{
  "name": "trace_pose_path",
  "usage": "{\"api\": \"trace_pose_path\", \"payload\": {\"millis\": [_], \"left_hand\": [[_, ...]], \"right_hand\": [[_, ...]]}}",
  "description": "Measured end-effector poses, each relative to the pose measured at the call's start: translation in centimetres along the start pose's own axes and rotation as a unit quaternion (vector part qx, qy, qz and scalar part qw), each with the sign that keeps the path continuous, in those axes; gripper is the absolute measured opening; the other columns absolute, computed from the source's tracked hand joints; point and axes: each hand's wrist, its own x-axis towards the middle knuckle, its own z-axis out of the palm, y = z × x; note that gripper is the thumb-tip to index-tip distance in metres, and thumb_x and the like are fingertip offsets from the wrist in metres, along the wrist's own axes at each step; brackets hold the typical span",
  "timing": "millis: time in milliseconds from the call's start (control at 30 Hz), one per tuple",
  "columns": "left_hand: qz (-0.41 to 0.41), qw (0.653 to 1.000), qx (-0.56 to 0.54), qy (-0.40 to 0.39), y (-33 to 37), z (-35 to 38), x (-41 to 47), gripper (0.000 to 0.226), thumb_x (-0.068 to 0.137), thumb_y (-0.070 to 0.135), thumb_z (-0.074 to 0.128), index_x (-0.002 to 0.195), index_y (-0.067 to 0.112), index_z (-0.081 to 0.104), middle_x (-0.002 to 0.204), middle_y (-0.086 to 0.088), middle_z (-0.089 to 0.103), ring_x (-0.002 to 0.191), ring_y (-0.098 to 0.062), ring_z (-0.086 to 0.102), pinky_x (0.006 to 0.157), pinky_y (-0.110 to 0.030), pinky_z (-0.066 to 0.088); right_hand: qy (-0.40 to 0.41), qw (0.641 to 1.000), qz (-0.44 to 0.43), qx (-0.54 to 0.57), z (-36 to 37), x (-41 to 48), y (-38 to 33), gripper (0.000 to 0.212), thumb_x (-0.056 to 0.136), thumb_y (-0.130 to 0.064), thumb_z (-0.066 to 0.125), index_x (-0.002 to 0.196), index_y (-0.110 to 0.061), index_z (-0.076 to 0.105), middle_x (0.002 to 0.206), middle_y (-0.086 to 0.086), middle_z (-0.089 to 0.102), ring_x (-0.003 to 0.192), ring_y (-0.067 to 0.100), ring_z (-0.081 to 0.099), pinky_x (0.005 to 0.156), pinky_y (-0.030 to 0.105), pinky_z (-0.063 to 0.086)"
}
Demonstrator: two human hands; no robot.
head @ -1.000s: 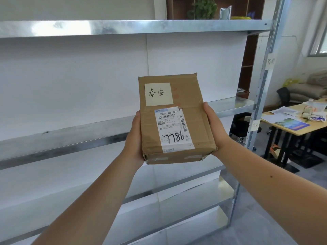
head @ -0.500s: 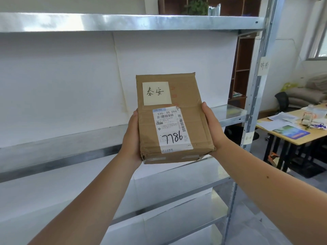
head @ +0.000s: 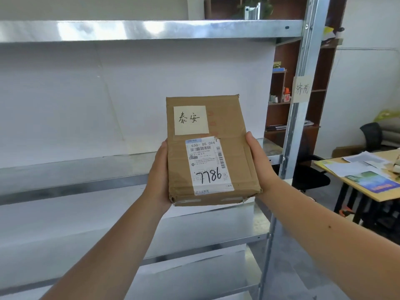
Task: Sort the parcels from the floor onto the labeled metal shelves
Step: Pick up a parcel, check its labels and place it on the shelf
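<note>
Parcel (head: 211, 150), a taped cardboard box, sits clasped between the left hand (head: 159, 180) and the right hand (head: 260, 164), raised before the metal shelves (head: 71, 169). A label (head: 302, 88) on the upright, right of the right hand, seems handwritten.

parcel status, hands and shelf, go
Left hand and right hand clamp the parcel by its sides. Held in air before the shelves, note 泰安 on top. Post label reads 济南. Nothing in the way.
</note>
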Motion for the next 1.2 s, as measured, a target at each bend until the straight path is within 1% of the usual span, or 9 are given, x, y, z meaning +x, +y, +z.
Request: {"api": "trace_pose_path", "payload": {"millis": [133, 267, 433, 500, 567, 767, 833, 1067, 1200], "left_hand": [[0.002, 1.0, -0.002, 0.025, -2.7, 4.0, -1.1, 0.055, 0.102, 0.068, 0.038, 0.124, 0.033, 0.075, 0.121, 0.0, 0.081, 0.104, -0.022, 0.08, 0.084, -0.041, 0.062], [-0.013, 0.998, -0.004, 0.058, -5.3, 7.2, -1.9, 0.056, 0.103, 0.068, 0.038, 0.126, 0.034, 0.074, 0.123, -0.001, 0.08, 0.105, -0.024, 0.08, 0.085, -0.043, 0.062], [-0.006, 0.998, 0.014, 0.066, -5.7, 11.0, -1.5, 0.055, 0.102, 0.068, 0.039, 0.129, 0.033, 0.074, 0.125, -0.002, 0.08, 0.109, -0.025, 0.079, 0.092, -0.045, 0.061], [-0.008, 0.998, 0.018, 0.06, -5.8, 12.5, -1.4, 0.053, 0.102, 0.067, 0.04, 0.122, 0.033, 0.076, 0.12, -0.001, 0.081, 0.104, -0.023, 0.08, 0.085, -0.042, 0.064], [-0.013, 0.998, 0.019, 0.053, -6.2, 13.3, -1.5, 0.053, 0.102, 0.067, 0.04, 0.12, 0.033, 0.076, 0.12, -0.001, 0.081, 0.102, -0.023, 0.081, 0.082, -0.041, 0.063], [-0.029, 0.997, -0.014, 0.064, -8.2, 13.1, -1.1, 0.059, 0.101, 0.07, 0.041, 0.129, 0.029, 0.074, 0.127, -0.006, 0.078, 0.116, -0.033, 0.076, 0.102, -0.053, 0.056], [-0.037, 0.997, -0.022, 0.058, -8.9, 12.8, -1.0, 0.061, 0.099, 0.072, 0.043, 0.131, 0.029, 0.073, 0.13, -0.006, 0.077, 0.12, -0.034, 0.073, 0.108, -0.056, 0.052], [-0.062, 0.996, -0.031, 0.064, -11.4, 11.8, -1.6, 0.059, 0.1, 0.069, 0.046, 0.134, 0.028, 0.072, 0.131, -0.006, 0.077, 0.119, -0.034, 0.074, 0.107, -0.055, 0.053], [-0.084, 0.993, -0.032, 0.076, -13.5, 11.3, -2.9, 0.057, 0.098, 0.069, 0.05, 0.131, 0.029, 0.074, 0.129, -0.006, 0.078, 0.115, -0.032, 0.076, 0.1, -0.052, 0.059]], "right_hand": [[-0.019, 1.0, 0.009, -0.015, -4.4, -0.6, -1.4, 0.062, 0.101, -0.067, 0.038, 0.133, -0.023, 0.068, 0.127, 0.01, 0.076, 0.108, 0.03, 0.076, 0.088, 0.045, 0.061], [-0.027, 0.999, 0.019, -0.017, -8.1, -1.7, -2.3, 0.059, 0.102, -0.065, 0.039, 0.133, -0.024, 0.068, 0.124, 0.009, 0.077, 0.107, 0.03, 0.077, 0.082, 0.043, 0.063], [-0.01, 1.0, 0.006, -0.024, -11.6, -1.9, -4.3, 0.061, 0.1, -0.067, 0.043, 0.135, -0.025, 0.068, 0.13, 0.011, 0.074, 0.119, 0.033, 0.072, 0.103, 0.052, 0.054], [-0.008, 1.0, 0.0, -0.02, -12.7, -1.9, -5.2, 0.063, 0.097, -0.069, 0.047, 0.137, -0.024, 0.067, 0.132, 0.011, 0.073, 0.122, 0.035, 0.07, 0.11, 0.056, 0.049], [-0.009, 1.0, 0.0, -0.014, -13.4, -2.0, -5.6, 0.062, 0.098, -0.068, 0.046, 0.138, -0.024, 0.066, 0.132, 0.012, 0.073, 0.122, 0.035, 0.07, 0.108, 0.055, 0.051], [-0.008, 1.0, 0.017, -0.001, -14.3, -3.1, -5.5, 0.056, 0.103, -0.062, 0.04, 0.13, -0.023, 0.069, 0.124, 0.01, 0.077, 0.108, 0.028, 0.076, 0.087, 0.043, 0.06], [-0.005, 1.0, 0.014, -0.003, -14.5, -3.3, -5.4, 0.053, 0.104, -0.061, 0.04, 0.127, -0.023, 0.07, 0.12, 0.009, 0.078, 0.105, 0.027, 0.077, 0.084, 0.041, 0.061], [0.03, 0.999, 0.029, 0.013, -16.0, -4.2, -2.4, 0.049, 0.102, -0.061, 0.047, 0.124, -0.025, 0.073, 0.122, 0.011, 0.077, 0.11, 0.03, 0.075, 0.093, 0.046, 0.058], [0.027, 0.998, 0.056, 0.023, -17.2, -5.2, -0.1, 0.057, 0.102, -0.062, 0.046, 0.136, -0.021, 0.067, 0.131, 0.012, 0.074, 0.119, 0.033, 0.071, 0.1, 0.049, 0.056]]}}
